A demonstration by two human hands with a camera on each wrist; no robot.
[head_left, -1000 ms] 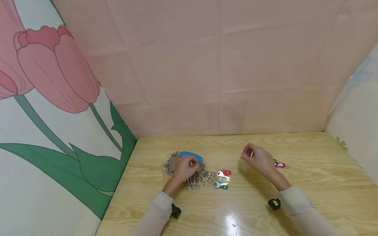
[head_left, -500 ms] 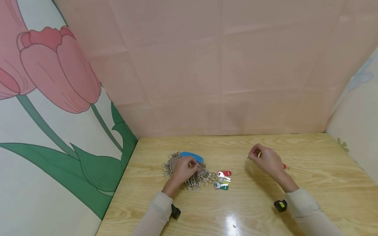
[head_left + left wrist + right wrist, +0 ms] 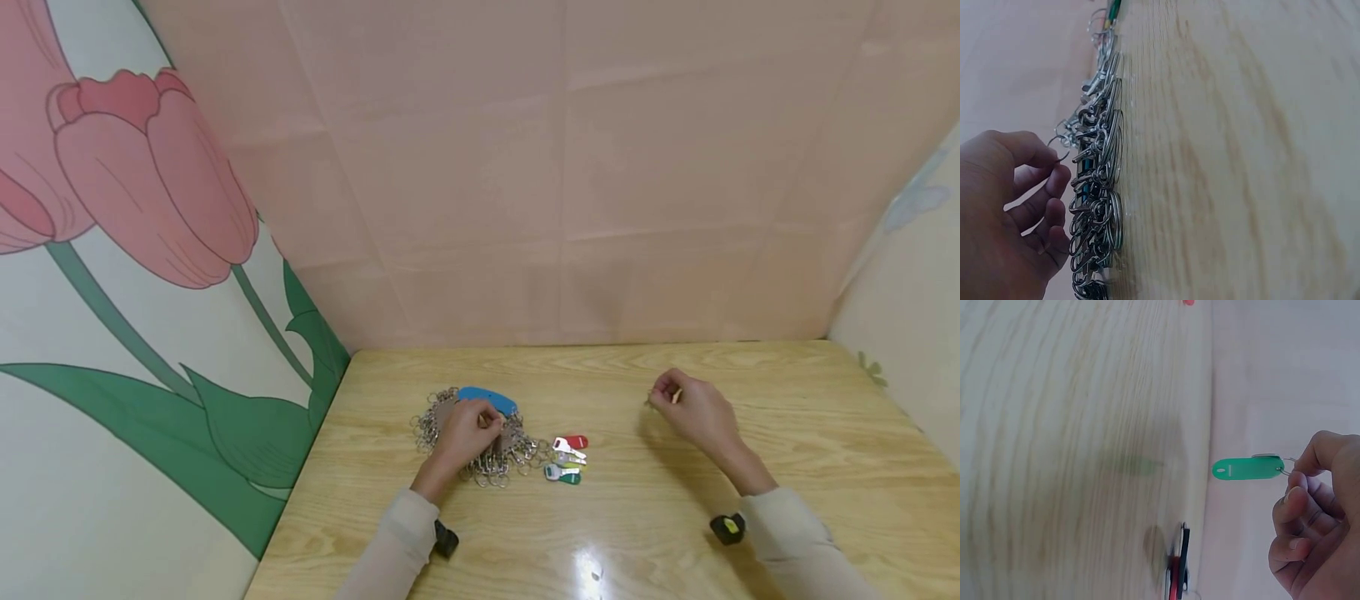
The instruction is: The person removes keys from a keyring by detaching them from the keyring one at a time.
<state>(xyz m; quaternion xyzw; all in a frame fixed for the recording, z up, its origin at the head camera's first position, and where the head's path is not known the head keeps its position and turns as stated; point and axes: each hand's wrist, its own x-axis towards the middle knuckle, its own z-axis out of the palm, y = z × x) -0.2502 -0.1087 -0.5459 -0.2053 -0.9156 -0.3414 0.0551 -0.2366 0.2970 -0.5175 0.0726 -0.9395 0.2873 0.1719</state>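
Observation:
My left hand (image 3: 467,429) is over a bunch of metal rings and clasps (image 3: 487,477) on the table. In the left wrist view its thumb and index finger pinch one ring (image 3: 1054,145) at the bunch's edge. A blue plate (image 3: 489,400) shows at the back of the bunch. Farther right, my right hand (image 3: 697,412) is raised above the table. It pinches a split ring from which a green key tag (image 3: 1244,469) hangs, with a bit of metal showing along the tag's edge.
Keys with a red tag (image 3: 576,441) and a green tag (image 3: 570,477) lie just right of the bunch, a yellow one between them. Red and black tags (image 3: 1177,569) lie on the table (image 3: 637,517) beneath my right hand. A pink wall (image 3: 562,208) closes off the back.
My right hand has moved to the right with the green key tag, now covering the red tag behind it in the head view. My left hand has stayed in place.

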